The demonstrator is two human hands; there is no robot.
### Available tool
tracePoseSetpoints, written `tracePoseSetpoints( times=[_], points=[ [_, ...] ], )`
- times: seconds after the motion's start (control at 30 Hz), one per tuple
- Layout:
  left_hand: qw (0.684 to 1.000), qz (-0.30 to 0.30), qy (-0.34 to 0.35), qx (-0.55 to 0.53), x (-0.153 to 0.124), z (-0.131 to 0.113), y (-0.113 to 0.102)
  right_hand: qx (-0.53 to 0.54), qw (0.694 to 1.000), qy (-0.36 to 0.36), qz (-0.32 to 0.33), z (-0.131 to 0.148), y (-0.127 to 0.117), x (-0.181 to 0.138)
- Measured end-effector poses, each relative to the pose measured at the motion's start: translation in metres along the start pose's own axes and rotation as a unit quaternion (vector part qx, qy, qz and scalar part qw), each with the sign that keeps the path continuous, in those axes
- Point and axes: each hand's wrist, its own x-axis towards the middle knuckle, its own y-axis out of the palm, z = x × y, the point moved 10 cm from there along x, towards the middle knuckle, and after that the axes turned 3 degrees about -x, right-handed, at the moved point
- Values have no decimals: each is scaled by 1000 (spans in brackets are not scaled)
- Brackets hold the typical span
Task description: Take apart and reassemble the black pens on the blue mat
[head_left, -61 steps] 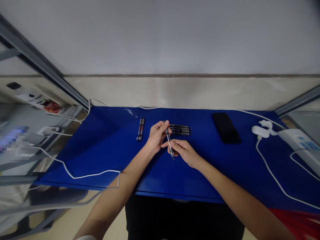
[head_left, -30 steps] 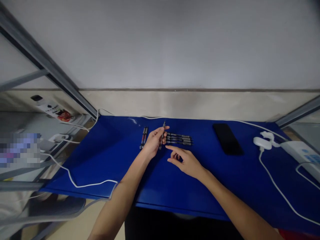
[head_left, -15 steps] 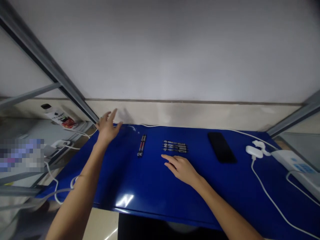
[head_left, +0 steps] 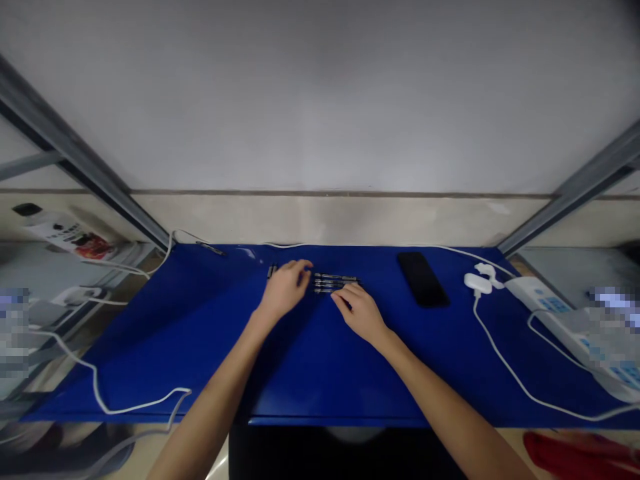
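A hand could pass over the desk (head_left: 305, 373) between the forearms (head_left: 220, 400), or through the gap between the pens (head_left: 344, 277) and phone (head_left: 423, 279). The left hand (head_left: 287, 288) and right hand (head_left: 361, 310) crowd the pens' ends; right of the phone, charger (head_left: 477, 283) and cable (head_left: 505, 367) obstruct.
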Motion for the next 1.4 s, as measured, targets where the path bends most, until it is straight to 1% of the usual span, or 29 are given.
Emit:
tracePoseSetpoints(
  times=[0.03,0.07,0.1,0.17,0.3,0.43,0.57,0.73,0.83,0.93,1.03,1.13,1.27,1.4],
  points=[
    [999,22,29,8,0,-16,13,-21,1000,15,-15,-5,-4,1],
    [998,29,46,20,0,-28,22,-43,998,25,-23,-10,-7,2],
    [998,33,53,32,0,-36,30,-65,997,28,-22,-13,-8,2],
    [997,24,58,46,-1,-44,39,-99,995,21,-7,-17,-6,3],
    [994,23,95,44,-11,-52,49,-136,990,-11,24,-17,-1,3],
    [990,58,129,-3,-24,-60,54,-127,989,-33,61,-15,-2,4],
    [985,85,148,-32,-29,-68,59,-125,987,-50,90,-14,-7,5],
    [983,75,169,-5,-28,-68,62,-122,985,-61,102,-12,-6,7],
    [984,40,172,21,-25,-61,55,-109,988,-59,90,-12,-7,8],
    [987,6,156,39,-23,-54,44,-87,993,-46,69,-16,-11,9],
    [987,11,157,42,-23,-54,40,-50,997,-27,54,-21,-14,9],
    [986,21,156,48,-22,-56,42,-12,998,-16,55,-24,-14,9],
    [987,19,141,68,-21,-53,44,9,997,-38,68,-20,-10,8],
    [989,36,132,62,-19,-50,49,5,997,-56,50,-16,-12,8]
  ],
)
